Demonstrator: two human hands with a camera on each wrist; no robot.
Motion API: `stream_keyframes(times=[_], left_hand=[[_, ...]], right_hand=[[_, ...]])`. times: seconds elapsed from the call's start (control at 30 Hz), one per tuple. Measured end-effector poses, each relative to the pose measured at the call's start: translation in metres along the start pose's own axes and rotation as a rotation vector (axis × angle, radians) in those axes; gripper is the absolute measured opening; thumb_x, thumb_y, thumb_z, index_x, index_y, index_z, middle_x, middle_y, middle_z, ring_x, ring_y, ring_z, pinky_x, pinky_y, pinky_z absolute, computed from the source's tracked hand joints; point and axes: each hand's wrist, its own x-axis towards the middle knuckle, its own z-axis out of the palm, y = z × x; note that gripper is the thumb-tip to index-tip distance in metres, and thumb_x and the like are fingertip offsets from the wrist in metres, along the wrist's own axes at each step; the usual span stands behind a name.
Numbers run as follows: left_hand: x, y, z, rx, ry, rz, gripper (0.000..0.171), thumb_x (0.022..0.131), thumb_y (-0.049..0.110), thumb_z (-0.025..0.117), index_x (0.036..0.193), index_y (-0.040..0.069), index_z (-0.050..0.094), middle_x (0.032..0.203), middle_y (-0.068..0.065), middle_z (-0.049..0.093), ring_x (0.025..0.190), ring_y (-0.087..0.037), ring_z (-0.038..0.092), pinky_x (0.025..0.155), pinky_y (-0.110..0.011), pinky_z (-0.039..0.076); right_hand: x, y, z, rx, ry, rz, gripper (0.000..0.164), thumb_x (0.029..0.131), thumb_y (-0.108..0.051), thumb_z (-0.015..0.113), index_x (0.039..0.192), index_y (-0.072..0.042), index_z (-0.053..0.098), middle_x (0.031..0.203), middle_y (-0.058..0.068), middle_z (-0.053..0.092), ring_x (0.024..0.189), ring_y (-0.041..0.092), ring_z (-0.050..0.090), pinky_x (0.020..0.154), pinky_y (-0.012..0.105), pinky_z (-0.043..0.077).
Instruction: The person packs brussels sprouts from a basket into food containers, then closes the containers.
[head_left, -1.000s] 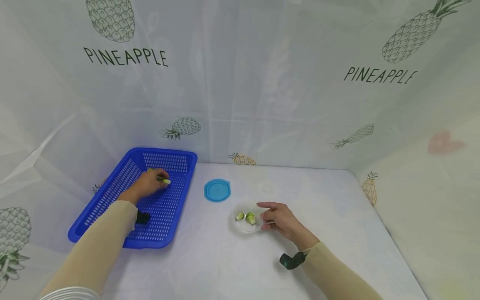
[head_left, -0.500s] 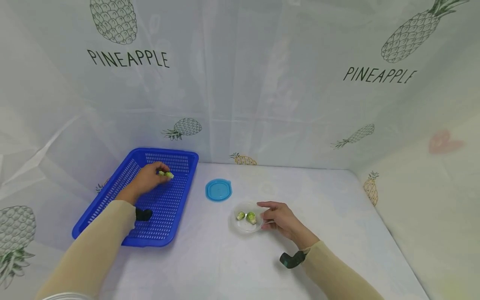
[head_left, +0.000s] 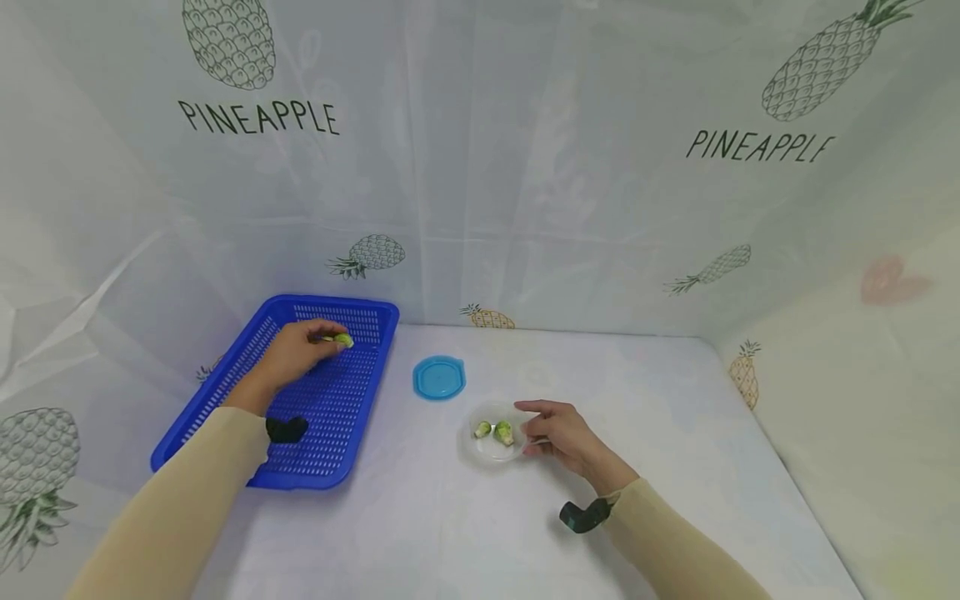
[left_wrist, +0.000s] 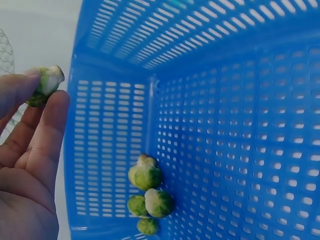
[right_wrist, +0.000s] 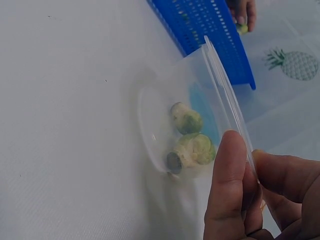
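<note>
My left hand [head_left: 300, 350] pinches a Brussels sprout [left_wrist: 47, 85] between thumb and fingertips, above the far end of the blue plastic basket [head_left: 330, 467]. Several more Brussels sprouts [left_wrist: 145, 177] lie in a corner of that basket in the left wrist view; in the head view the left hand and arm hide them. With thumb and fingers, my right hand [head_left: 562, 437] grips the rim of a clear round plastic bowl [head_left: 491, 454] standing on the table. Inside the bowl are two Brussels sprouts [right_wrist: 192, 150], seen through its wall in the right wrist view.
A blue lid [head_left: 439, 378] lies flat on the white table [head_left: 450, 533] between basket and bowl. Behind the table hangs a pale curtain [head_left: 517, 167] printed with pineapples, which also runs along both sides.
The left hand has risen a little and shifted toward the basket's far right corner with the pinched Brussels sprout. The right hand still holds the bowl in the same place.
</note>
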Motion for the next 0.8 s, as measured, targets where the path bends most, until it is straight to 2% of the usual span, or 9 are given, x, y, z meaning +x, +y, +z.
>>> stream_keyframes(times=[0.2,0.4,0.57,0.8], left_hand=[[-0.007,0.008,0.002,-0.021,0.011,0.017,0.044,0.104,0.029,0.069,0.142,0.006,0.064,0.137,-0.020,0.067,0.124,-0.037,0.063,0.092,-0.036,0.057],[-0.012,0.015,0.006,-0.076,0.016,0.031,0.043,0.104,0.030,0.070,0.141,0.008,0.065,0.135,-0.016,0.067,0.124,-0.033,0.061,0.090,-0.021,0.054],[-0.018,0.024,0.009,-0.121,0.014,0.028,0.042,0.104,0.031,0.070,0.140,0.011,0.065,0.135,-0.014,0.067,0.126,-0.031,0.060,0.092,-0.021,0.053],[-0.028,0.043,0.017,-0.184,0.007,0.065,0.041,0.103,0.025,0.071,0.139,0.007,0.066,0.132,-0.017,0.068,0.121,-0.029,0.062,0.088,-0.013,0.053]], right_hand=[[0.000,0.000,0.000,-0.004,-0.006,-0.003,0.053,0.095,0.001,0.066,0.148,-0.003,0.059,0.088,0.007,0.058,0.073,0.018,0.061,0.071,0.030,0.063],[0.002,0.001,0.001,-0.001,-0.003,-0.006,0.053,0.095,0.002,0.066,0.147,-0.003,0.060,0.087,0.007,0.060,0.073,0.017,0.061,0.070,0.030,0.063],[0.000,-0.001,0.001,0.003,-0.001,-0.008,0.053,0.094,0.002,0.065,0.147,-0.002,0.060,0.088,0.007,0.060,0.073,0.017,0.061,0.069,0.030,0.063],[0.001,-0.001,0.001,0.009,0.002,0.001,0.053,0.095,0.002,0.065,0.147,-0.003,0.060,0.090,0.008,0.059,0.074,0.018,0.061,0.071,0.031,0.063]])
